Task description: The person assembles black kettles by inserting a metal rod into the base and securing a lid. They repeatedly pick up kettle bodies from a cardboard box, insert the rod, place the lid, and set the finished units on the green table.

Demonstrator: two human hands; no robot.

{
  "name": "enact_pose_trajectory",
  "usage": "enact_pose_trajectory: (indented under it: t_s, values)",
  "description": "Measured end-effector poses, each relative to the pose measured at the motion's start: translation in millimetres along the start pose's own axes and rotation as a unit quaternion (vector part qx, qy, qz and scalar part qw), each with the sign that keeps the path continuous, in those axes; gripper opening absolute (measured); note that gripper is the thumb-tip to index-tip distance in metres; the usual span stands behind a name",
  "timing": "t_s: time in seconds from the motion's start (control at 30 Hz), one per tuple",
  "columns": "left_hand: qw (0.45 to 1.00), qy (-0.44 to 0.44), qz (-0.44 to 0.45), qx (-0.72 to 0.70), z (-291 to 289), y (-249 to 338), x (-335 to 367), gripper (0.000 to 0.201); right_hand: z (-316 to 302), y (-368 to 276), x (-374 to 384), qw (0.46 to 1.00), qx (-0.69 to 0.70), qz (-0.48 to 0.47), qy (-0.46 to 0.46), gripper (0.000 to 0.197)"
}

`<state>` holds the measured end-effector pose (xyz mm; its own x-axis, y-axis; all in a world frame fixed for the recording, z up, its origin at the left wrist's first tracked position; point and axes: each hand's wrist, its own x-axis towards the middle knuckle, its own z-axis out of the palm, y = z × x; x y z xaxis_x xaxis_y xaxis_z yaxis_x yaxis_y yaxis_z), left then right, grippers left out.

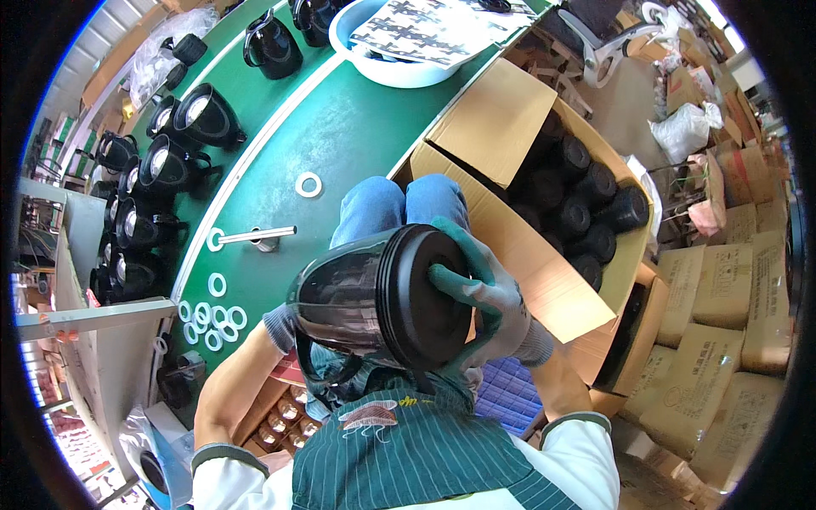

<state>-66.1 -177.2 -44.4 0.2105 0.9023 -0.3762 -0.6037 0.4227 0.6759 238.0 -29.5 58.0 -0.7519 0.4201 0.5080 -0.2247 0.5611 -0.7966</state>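
A glossy black thermos jug [340,297] lies on its side above my lap, its round matte black base turned to the right. My right hand [493,310], in a grey and green glove, grips the jug at its base. One finger reaches over the upper rim, and another presses on the base's flat face. Of my left hand [280,328] only the knitted glove cuff shows, at the jug's left end; the jug hides its fingers. A black strap-like handle [336,378] hangs under the jug.
On the green worktable [280,127] lie several white rings [217,284] and a metal rod [263,234]. Black jugs [166,161] line the far left. A blue-white basin [399,72] stands at the back. An open carton [586,229] of black cylinders is right; stacked cartons [705,374] stand beyond.
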Motion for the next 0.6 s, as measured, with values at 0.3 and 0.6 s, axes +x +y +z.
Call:
enact_pose_trajectory:
  t_s: [0.3, 0.6]
  values:
    - [0.999, -0.014, 0.031, 0.0, -32, 38, -33, 0.043, 10, -9, 11, 0.983, -0.178, 0.033, -0.029, 0.13]
    - [0.958, 0.098, 0.231, 0.137, -47, 39, -51, 0.052, 21, -15, 24, 0.998, -0.012, 0.065, -0.016, 0.131]
